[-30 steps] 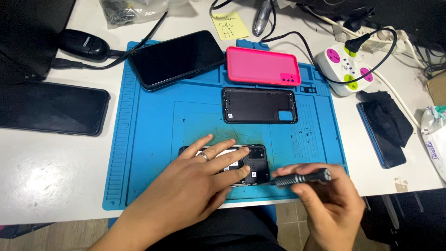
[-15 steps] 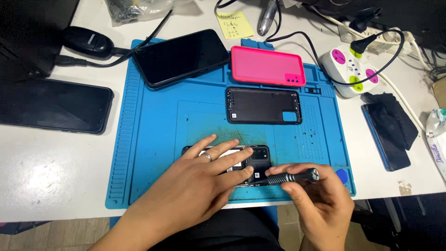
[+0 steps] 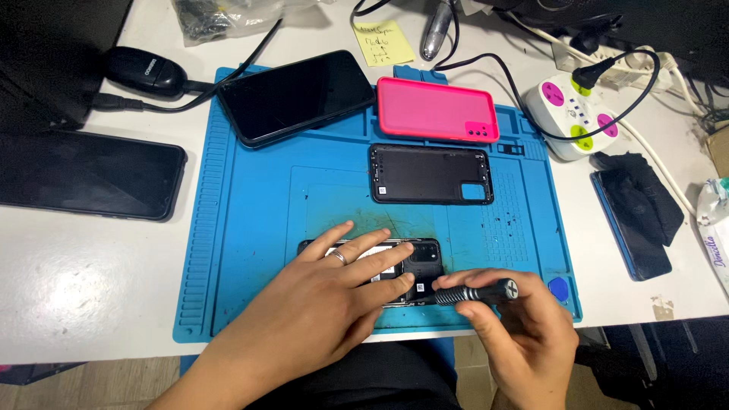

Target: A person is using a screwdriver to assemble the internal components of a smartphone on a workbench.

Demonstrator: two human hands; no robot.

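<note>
My right hand (image 3: 524, 334) had swung in, grip pinching the screwdriver (image 3: 472, 292), its tip now at the opened phone (image 3: 410, 267) near the mat's (image 3: 243, 258) front edge; left hand (image 3: 334, 292) lay spread flat, pinning it.

On your blue work mat (image 3: 250, 250) you have a dark phone (image 3: 304, 96) lying screen up at the far left, a pink phone case (image 3: 437, 110) beside it, and a black back cover (image 3: 430, 174) just below the case. Off the mat, on your white desk (image 3: 83, 273), another dark phone (image 3: 87, 175) lies at left and a round white power strip (image 3: 573, 114) at right.
</note>
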